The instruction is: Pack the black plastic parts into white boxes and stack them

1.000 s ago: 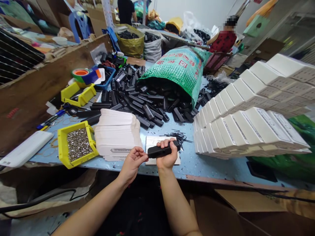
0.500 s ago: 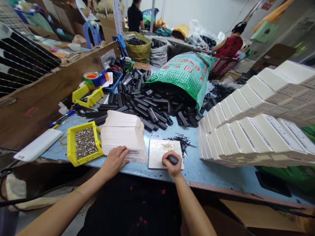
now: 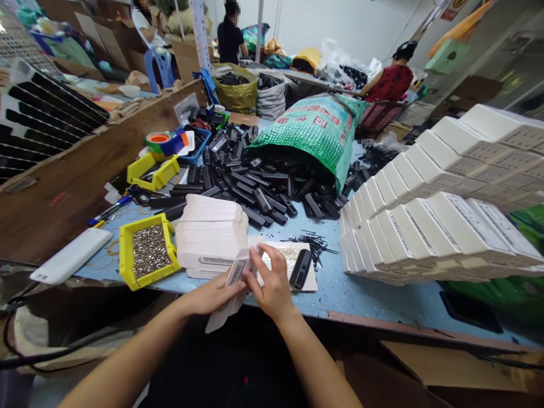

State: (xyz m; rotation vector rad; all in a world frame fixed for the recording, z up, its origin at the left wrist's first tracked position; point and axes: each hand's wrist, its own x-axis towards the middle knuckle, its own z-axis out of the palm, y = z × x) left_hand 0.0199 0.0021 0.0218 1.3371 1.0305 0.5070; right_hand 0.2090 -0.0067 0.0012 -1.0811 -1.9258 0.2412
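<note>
L hand [image 3: 215,293] grips a white carton [image 3: 237,273], tilted at the bench [image 3: 382,311] front edge w/ a flap end hanging down, & R hand [image 3: 268,277] has thumb & fingertips pinched on its upper end, so both are close tog. on the same pc. Just R of them a blk unit [image 3: 301,269] lies on a pale pad [image 3: 313,279], nr thin blk sticks [image 3: 317,245]; to L, flat-carton stack [image 3: 212,229], then yellow tray [image 3: 126,252] of metal bits [image 3: 150,249]. Behind: blk heap [image 3: 240,178] at green sack [image 3: 310,127] mouth, w/ white boxes [image 3: 397,226] stacked R.
</note>
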